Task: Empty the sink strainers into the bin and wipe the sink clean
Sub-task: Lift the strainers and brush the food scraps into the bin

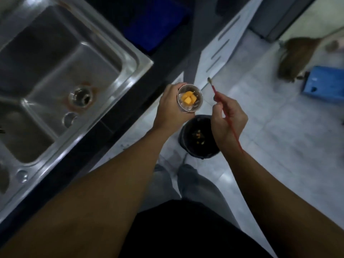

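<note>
Strainer (199, 103) not over the bin (184, 139) yet: mouth up, yellow scraps (189, 99) inside.
My left hand (170, 110) grips its wall; bin sits lower, toward me, slightly right. Right hand (228, 118) pinches a red brush (214, 88), tip beside the rim, not touching.

Both arms reach forward; the left hand (170, 108) curls round a strainer (198, 94), the right hand (229, 121) pinches a brush (213, 88).
</note>
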